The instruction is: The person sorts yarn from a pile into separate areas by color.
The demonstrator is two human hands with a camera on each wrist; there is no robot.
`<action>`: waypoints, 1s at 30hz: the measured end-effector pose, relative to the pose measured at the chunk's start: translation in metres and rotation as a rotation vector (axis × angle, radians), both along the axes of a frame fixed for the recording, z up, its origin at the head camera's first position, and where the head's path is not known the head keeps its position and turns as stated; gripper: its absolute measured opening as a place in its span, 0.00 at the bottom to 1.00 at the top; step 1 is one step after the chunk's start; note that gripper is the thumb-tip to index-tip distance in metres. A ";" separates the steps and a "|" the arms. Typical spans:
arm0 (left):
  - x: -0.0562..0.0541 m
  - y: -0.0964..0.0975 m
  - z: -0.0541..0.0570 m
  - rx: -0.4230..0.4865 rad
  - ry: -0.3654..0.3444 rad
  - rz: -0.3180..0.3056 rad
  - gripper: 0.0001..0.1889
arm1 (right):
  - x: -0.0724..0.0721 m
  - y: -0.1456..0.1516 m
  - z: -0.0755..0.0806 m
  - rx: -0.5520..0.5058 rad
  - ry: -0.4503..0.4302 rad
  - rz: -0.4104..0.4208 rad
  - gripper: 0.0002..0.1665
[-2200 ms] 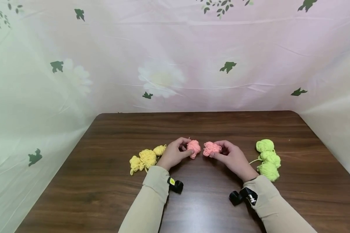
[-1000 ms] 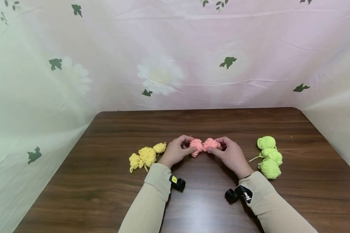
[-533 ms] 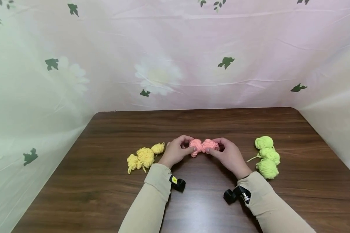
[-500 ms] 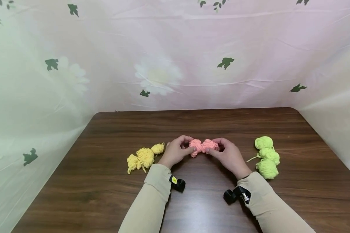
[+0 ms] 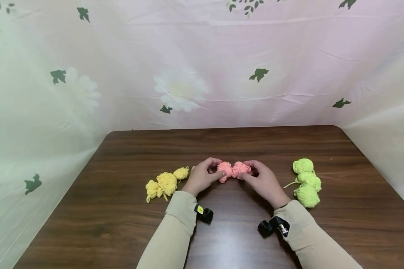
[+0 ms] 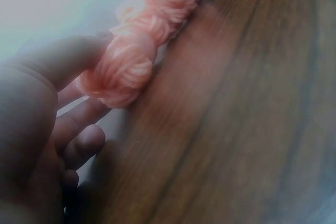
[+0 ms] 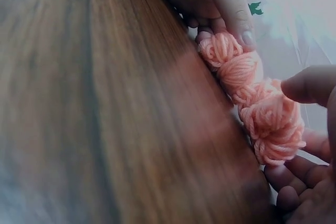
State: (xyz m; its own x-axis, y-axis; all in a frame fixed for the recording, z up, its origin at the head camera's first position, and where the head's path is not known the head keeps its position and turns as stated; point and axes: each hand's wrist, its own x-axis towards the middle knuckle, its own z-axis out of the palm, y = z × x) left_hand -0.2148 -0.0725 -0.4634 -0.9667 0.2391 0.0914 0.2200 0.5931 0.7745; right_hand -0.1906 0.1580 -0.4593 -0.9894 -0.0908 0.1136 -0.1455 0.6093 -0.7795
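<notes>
Two small pink yarn balls lie side by side, touching, near the middle of the wooden table in the head view. My left hand (image 5: 201, 177) pinches the left pink yarn ball (image 5: 225, 170) between thumb and fingers. The right pink yarn ball (image 5: 239, 169) is pinched by my right hand (image 5: 265, 185). Close up in the right wrist view, the right-hand ball (image 7: 270, 121) meets the left-hand ball (image 7: 233, 59) end to end, low at the tabletop. Both balls also show in the left wrist view, the left one (image 6: 123, 72) nearer.
Several yellow yarn balls (image 5: 167, 183) sit in a slanting row left of my left hand. Three green yarn balls (image 5: 307, 182) form a column on the right, a loose strand pointing left. A floral cloth (image 5: 215, 67) hangs behind the brown table (image 5: 229, 144).
The two pink balls, held apart 2.2 seconds ago, came together and now touch. During the last half second both hands keep their grip with hardly any movement; the head view shifts slightly.
</notes>
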 end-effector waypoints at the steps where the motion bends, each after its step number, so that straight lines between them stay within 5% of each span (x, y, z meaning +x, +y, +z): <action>1: 0.000 0.000 0.000 0.002 0.000 0.000 0.19 | 0.000 0.000 0.000 -0.003 0.005 0.002 0.24; 18: 0.002 -0.003 -0.009 0.137 -0.009 0.007 0.24 | -0.003 0.005 -0.013 -0.043 0.006 0.010 0.24; 23: 0.021 -0.012 -0.010 0.179 0.011 -0.006 0.28 | 0.009 0.006 -0.015 -0.094 0.007 0.011 0.25; 30: 0.051 -0.027 0.006 -0.034 0.121 -0.022 0.34 | 0.036 0.019 0.001 0.014 0.109 0.047 0.29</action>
State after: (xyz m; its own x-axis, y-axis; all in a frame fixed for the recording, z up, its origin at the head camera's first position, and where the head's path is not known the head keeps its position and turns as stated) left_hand -0.1634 -0.0992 -0.4573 -0.9435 0.2650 0.1989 0.3240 0.6124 0.7211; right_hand -0.1541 0.1775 -0.4581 -0.9658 -0.1396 0.2184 -0.2576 0.6108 -0.7487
